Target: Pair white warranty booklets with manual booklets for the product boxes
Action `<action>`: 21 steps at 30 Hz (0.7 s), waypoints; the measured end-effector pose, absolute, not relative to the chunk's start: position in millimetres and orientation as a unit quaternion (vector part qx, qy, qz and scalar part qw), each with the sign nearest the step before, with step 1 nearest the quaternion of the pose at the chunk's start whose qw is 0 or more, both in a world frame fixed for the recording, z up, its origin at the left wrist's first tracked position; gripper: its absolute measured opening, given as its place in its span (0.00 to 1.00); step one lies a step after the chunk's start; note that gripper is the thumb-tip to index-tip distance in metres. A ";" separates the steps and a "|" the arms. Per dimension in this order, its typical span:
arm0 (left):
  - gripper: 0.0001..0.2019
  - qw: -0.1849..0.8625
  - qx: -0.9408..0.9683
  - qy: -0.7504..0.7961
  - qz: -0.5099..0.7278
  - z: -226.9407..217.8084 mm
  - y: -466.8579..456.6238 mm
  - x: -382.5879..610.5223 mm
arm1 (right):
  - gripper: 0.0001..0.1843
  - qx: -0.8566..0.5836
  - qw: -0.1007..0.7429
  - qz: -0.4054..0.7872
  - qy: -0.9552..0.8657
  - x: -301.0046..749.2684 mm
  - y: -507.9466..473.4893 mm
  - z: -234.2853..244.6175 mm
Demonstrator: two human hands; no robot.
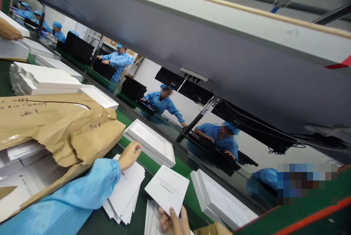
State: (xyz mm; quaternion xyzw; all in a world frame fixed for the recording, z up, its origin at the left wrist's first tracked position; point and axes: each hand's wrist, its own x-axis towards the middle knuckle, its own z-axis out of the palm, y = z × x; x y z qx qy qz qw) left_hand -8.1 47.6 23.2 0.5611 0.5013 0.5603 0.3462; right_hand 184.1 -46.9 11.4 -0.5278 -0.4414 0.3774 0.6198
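Observation:
My right hand [177, 222] pinches the lower edge of a white booklet [168, 187] with "MANUAL" printed on its cover. Below that booklet, a stack of white booklets [150, 216] is partly hidden by the hand. My left hand [130, 156], in a blue sleeve, hovers over a fanned pile of white booklets [127, 191]. Its fingers are loosely curled and a little apart, with nothing visible in them. Just beyond it lies a shallow white box [150, 141]. Another white box [222, 198] sits to the right of the held booklet.
A torn brown paper package [93, 136] with white papers inside fills the left. Behind it are stacked white boxes [46, 77]. Another person's hand [9, 30] is at far left. Co-workers in blue [164, 99] sit across the line, under a long overhead panel [192, 41].

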 end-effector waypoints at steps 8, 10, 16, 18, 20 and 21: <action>0.11 0.004 0.746 0.592 0.306 0.3 -1.7 0.8 | 0.13 -0.514 0.582 0.421 -0.469 200.7 5.5 89.0; 0.11 -0.007 0.748 0.589 0.304 -0.2 -0.2 2.6 | 0.06 -0.545 0.574 0.438 -0.427 200.3 37.9 91.1; 0.11 -0.012 0.745 0.586 0.320 -1.9 1.6 1.9 | 0.10 -0.598 0.523 0.472 -0.383 195.0 107.7 68.5; 0.11 -0.010 0.742 0.588 0.322 -1.3 1.0 2.1 | 0.13 -0.600 0.527 0.471 -0.376 194.8 117.5 64.4; 0.11 -0.007 0.739 0.591 0.325 -0.3 0.5 2.6 | 0.14 -0.594 0.536 0.466 -0.377 195.7 122.1 63.8; 0.11 -0.007 0.738 0.591 0.326 0.0 0.4 2.8 | 0.14 -0.590 0.541 0.463 -0.382 196.4 122.7 64.2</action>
